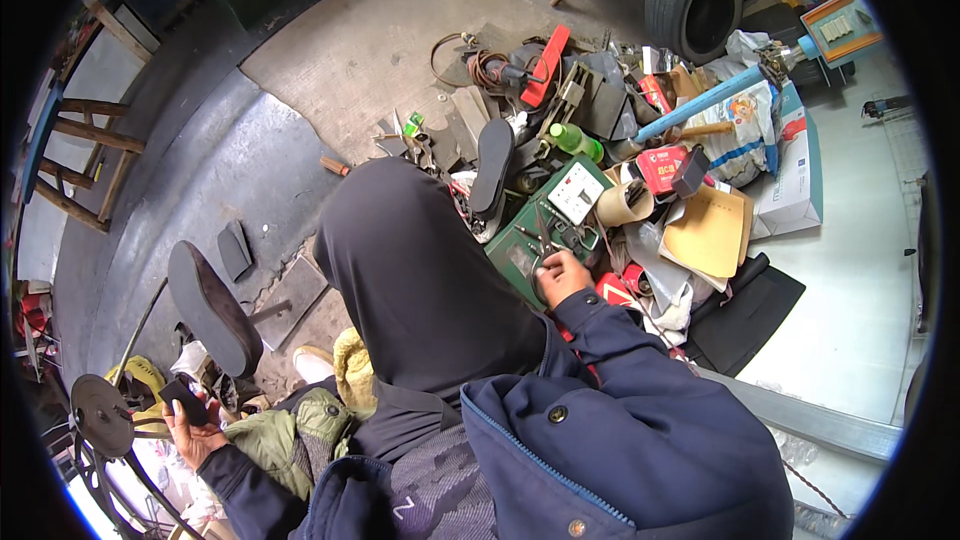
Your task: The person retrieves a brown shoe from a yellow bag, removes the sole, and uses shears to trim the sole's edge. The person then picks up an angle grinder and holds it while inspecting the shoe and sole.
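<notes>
My left hand (pixel 200 437), low at the left, is closed on a small flat black piece (pixel 184 403), which looks like rubber. Right of centre, my right hand (pixel 564 278) grips dark-handled scissors (pixel 542 240), their blades pointing away from me. They are over a green case (pixel 518 242) with small tools and a white panel (pixel 575 192). A black shoe sole (pixel 491 168) stands beside the case. Above my left hand, a larger dark shoe sole (pixel 212 308) is tilted bottom up. Black cloth (pixel 425 280) covers my knee between the hands.
A round metal machine part (pixel 102 416) stands close to my left hand. Beyond the case lie a green bottle (pixel 577 142), a red box (pixel 660 170), yellow sandpaper-like sheets (pixel 708 232) and a blue tube (pixel 700 103). Farther off are a tyre (pixel 692 2) and a wooden stool (pixel 98 135).
</notes>
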`<state>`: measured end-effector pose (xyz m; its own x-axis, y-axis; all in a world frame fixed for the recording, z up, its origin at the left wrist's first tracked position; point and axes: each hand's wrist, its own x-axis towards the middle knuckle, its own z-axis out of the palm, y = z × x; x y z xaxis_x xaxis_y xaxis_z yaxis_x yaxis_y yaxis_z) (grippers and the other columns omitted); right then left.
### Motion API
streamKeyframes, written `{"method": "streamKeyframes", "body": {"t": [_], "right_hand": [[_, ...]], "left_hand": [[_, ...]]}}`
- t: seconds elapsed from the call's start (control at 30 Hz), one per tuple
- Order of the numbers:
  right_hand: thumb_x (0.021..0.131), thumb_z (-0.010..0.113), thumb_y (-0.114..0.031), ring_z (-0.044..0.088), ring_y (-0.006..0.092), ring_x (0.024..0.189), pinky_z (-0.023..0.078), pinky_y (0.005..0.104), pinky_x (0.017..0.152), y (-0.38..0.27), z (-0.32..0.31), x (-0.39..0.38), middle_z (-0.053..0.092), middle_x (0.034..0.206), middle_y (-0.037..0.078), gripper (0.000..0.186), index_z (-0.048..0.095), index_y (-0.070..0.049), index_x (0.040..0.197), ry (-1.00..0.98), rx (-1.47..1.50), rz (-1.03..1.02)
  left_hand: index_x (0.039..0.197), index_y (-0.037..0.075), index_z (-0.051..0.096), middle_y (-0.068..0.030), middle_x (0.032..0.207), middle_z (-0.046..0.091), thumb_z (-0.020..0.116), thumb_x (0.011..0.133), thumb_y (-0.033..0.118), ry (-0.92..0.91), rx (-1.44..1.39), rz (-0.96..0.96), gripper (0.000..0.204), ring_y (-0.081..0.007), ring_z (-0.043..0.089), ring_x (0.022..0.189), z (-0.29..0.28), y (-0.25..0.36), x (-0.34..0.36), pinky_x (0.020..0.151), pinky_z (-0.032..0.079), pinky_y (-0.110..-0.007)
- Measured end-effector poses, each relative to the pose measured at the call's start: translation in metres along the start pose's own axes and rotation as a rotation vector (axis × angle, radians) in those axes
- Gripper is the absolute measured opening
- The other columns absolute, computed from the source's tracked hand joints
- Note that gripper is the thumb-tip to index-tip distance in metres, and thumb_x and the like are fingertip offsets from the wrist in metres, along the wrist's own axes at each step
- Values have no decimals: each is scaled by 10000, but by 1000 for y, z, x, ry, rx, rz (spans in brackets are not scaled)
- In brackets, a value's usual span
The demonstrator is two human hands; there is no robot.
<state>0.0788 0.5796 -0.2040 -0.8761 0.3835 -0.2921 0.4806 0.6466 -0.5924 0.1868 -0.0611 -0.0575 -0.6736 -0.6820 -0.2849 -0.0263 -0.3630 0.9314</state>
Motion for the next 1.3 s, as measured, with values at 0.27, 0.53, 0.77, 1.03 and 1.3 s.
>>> {"method": "streamKeyframes", "body": {"t": [0.27, 0.53, 0.77, 1.03, 1.3], "right_hand": [[763, 848, -306, 639, 231, 800, 525, 370, 707, 10, -6, 51, 642, 916, 85, 382, 680, -66, 1008, 148, -206, -166], [798, 763, -384, 693, 307, 896, 529, 439, 806, -12, 0, 62, 699, 943, 111, 332, 665, -105, 949, 171, -478, -166], [923, 582, -207, 698, 420, 880, 542, 488, 754, -2, -16, 34, 726, 951, 197, 338, 579, -103, 1244, 14, 11, -350], [967, 594, -220, 707, 362, 825, 537, 441, 735, 36, -1, -41, 715, 899, 167, 235, 593, -60, 1139, -166, -12, -261], [963, 588, -291, 658, 480, 956, 507, 547, 833, 156, -8, -74, 690, 1003, 268, 309, 564, -18, 1105, 12, -117, 170]], "left_hand": [[1287, 151, 569, -84, 1138, 700, 629, 1005, 220, -34, 39, -22, 296, -227, 714, 972, 4, -2, 6, 710, 634, -398], [1284, 145, 538, -75, 1120, 691, 621, 1010, 219, -1, 67, -51, 296, -233, 701, 993, 3, 0, 2, 772, 605, -433], [1255, 137, 554, -99, 1078, 703, 620, 1005, 191, 2, 41, -34, 264, -242, 715, 952, 11, -1, 1, 751, 619, -431], [1276, 167, 545, -98, 1091, 693, 606, 1014, 191, 34, 19, -30, 270, -244, 716, 941, 10, -5, -2, 735, 623, -416], [1316, 142, 535, -95, 1156, 682, 640, 1000, 187, 48, 66, -70, 336, -257, 717, 952, -2, -5, 11, 730, 639, -437]]}}
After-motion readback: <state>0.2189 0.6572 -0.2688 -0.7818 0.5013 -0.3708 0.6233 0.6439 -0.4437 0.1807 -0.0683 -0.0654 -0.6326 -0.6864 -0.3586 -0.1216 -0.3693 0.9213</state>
